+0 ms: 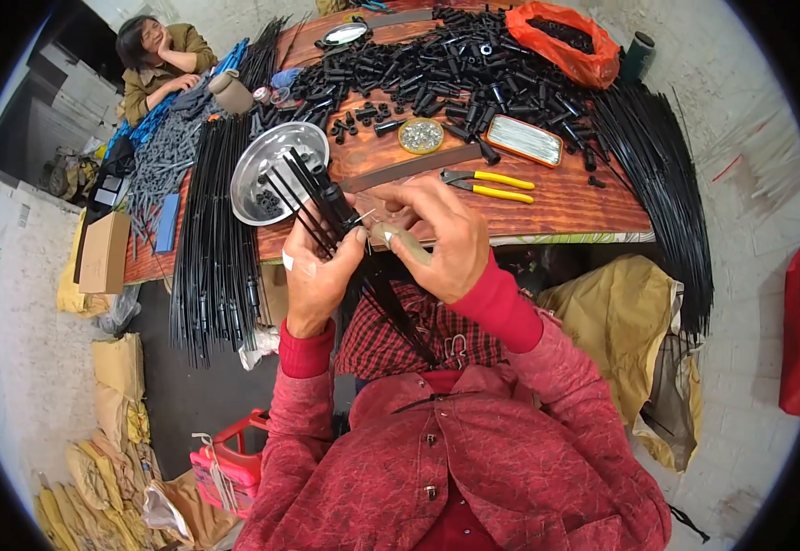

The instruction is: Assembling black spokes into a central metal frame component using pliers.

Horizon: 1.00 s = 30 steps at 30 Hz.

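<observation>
My left hand (315, 280) is closed round a bundle of thin black rods (386, 308), like umbrella ribs, that slants down over my lap. Among the rods' upper ends sits a black plastic fitting (334, 198). My right hand (446, 234) is at the fitting's side, its thumb and fingers pinched on a thin, pale metal pin (364, 217). Tape wraps the right thumb, and a white patch shows on the left hand. Just behind the hands, a steel bowl (246, 204) holds small black parts. Yellow-handled pliers (501, 186) lie to the right.
A heap of black plastic fittings (400, 69) covers the table's back. A tray of metal pins (524, 140) and a round dish of small metal pieces (420, 136) stand before it. Black rod bundles (212, 230) hang over the front edge. A person (166, 60) sits far left.
</observation>
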Tool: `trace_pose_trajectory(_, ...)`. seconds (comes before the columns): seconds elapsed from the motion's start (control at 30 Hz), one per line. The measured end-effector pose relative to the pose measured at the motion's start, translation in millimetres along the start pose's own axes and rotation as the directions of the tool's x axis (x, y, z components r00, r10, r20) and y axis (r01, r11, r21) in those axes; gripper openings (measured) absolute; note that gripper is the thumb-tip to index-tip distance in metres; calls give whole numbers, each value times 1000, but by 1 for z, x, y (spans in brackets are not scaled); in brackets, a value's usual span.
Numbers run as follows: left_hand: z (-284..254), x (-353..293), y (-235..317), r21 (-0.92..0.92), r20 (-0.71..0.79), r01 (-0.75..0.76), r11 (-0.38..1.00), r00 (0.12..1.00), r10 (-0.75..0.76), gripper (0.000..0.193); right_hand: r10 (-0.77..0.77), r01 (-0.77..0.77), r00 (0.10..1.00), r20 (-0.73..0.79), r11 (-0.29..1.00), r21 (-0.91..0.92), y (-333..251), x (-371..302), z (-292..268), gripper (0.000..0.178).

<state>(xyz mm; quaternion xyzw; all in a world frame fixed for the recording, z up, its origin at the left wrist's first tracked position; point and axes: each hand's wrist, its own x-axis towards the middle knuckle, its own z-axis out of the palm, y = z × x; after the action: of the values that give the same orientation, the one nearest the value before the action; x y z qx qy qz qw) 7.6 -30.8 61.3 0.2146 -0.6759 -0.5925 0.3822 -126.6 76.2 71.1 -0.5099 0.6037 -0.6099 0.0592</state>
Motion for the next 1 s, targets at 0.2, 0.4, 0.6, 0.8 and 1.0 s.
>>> trace_pose_trajectory(0.2,0,4,-7,36,-22,-25,999,999,25,28,-90,95,995,51,991,-92,9,1,5,25)
trace_pose_trajectory(0.4,3,4,-4,68,-47,-21,997,999,24,29,-65,65,998,-5,995,-75,12,-4,15,13)
trace_pose_trajectory(0.6,3,5,-4,108,-22,-39,993,999,42,28,-447,400,892,-59,845,-354,7,13,8,12)
trace_pose_trajectory(0.8,5,6,-1,144,-14,-39,989,999,42,27,-300,318,948,107,901,-296,5,26,-7,17)
trace_pose_trajectory(1.0,7,3,-5,68,27,-30,997,999,28,27,412,-704,707,575,484,519,43,13,-2,19)
